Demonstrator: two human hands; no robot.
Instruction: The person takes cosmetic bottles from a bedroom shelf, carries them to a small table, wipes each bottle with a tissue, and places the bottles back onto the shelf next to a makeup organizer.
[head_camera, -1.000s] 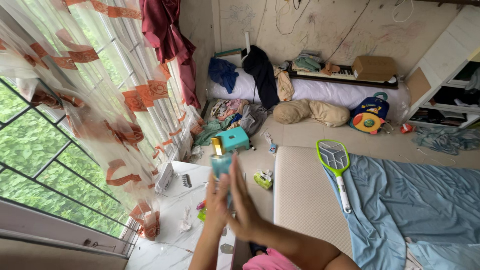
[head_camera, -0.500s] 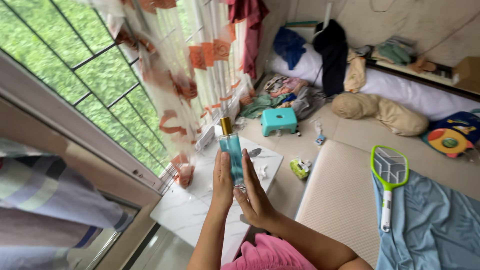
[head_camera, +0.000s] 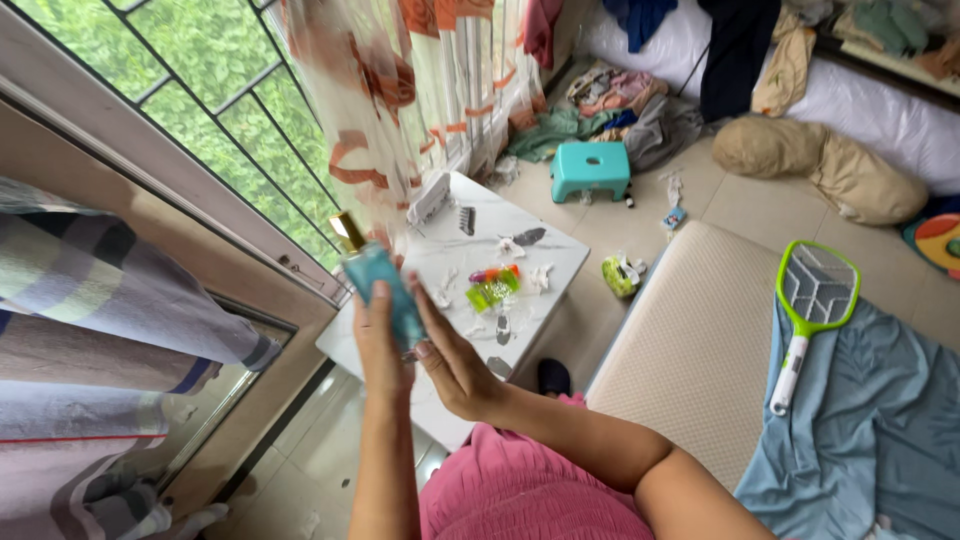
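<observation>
Teal bottle, gold cap up, pressed between 2 palms: left hand and right hand flat against its sides, above white surface.

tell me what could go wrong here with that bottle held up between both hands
The teal bottle is only pressed between the left hand and the right hand, palms flat rather than wrapped round, so it might slip. It is above the edge of the white table and the tiled floor; a fall there could break it. The curtain hangs close to its gold cap and could snag.
</observation>
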